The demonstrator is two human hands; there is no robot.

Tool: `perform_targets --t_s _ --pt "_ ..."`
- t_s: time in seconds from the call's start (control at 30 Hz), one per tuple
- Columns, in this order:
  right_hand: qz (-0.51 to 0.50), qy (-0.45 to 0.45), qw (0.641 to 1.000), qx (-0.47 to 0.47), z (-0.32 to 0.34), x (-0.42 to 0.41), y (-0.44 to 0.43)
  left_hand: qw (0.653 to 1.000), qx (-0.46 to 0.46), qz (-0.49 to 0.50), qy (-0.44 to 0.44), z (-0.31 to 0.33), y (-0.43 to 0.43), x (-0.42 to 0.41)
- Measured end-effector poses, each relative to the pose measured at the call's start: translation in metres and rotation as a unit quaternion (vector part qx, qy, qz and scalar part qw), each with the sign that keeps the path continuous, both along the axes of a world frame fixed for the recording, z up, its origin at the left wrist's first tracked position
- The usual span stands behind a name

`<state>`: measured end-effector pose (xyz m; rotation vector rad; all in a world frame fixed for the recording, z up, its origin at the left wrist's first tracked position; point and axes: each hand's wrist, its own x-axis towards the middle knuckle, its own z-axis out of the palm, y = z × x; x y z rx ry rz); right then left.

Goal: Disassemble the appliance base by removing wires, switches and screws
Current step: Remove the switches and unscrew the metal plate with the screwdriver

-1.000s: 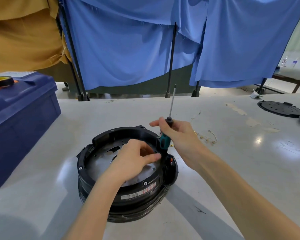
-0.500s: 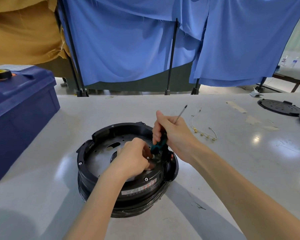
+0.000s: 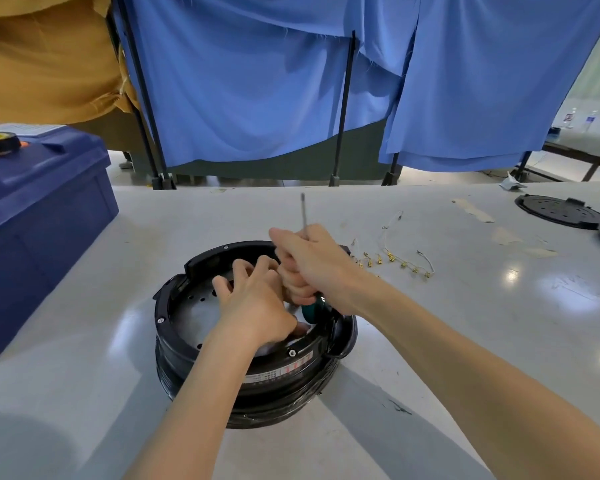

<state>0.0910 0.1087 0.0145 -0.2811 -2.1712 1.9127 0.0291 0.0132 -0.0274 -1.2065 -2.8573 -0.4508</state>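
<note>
The black base (image 3: 291, 386) sits mid-table (image 3: 465, 323), near the front edge. Some wires (image 3: 395, 261) are out, lying to its right. Screws (image 3: 291, 353) show on its rim, so I think more work is left. The right hand (image 3: 312, 261) grips a screwdriver (image 3: 304, 213), tip up. The left hand (image 3: 253, 299) reaches inside the base, and I cannot tell if it holds anything. A blue box (image 3: 42, 220) crowds the left edge, but there is lots of room on the right.

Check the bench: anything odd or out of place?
The screwdriver in the right hand is reversed: shaft tip points up, away from the appliance base, teal handle down inside it. A loose wire string with brass terminals lies on the table right of the base.
</note>
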Motion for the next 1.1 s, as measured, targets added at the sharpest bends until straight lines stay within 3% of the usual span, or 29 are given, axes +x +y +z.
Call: perform_targets --t_s 0.2,0.4,0.6,0.77,0.97,1.1 --pt "-0.005 0.123 0.987 -0.102 0.007 -0.002 0.01 0.999 0.011 -0.022 -0.046 -0.002 -0.002 -0.002" --pt "-0.004 0.0 1.0 0.022 -0.004 -0.003 0.004 0.998 -0.005 -0.01 -0.069 -0.004 -0.001 -0.009" --pt "-0.01 0.086 0.995 -0.039 0.005 -0.004 0.009 0.998 -0.002 -0.023 -0.064 -0.008 0.005 -0.01" --pt "-0.009 -0.003 0.999 0.036 -0.003 -0.005 0.002 0.998 -0.033 -0.01 -0.058 -0.009 0.005 -0.011" --pt "-0.005 0.065 0.997 -0.03 0.004 -0.007 0.004 0.998 -0.032 -0.014 -0.053 -0.009 0.006 -0.012" --pt "-0.027 -0.01 0.998 0.061 -0.006 -0.004 0.0 0.998 -0.042 -0.009 -0.056 -0.006 0.004 -0.012"
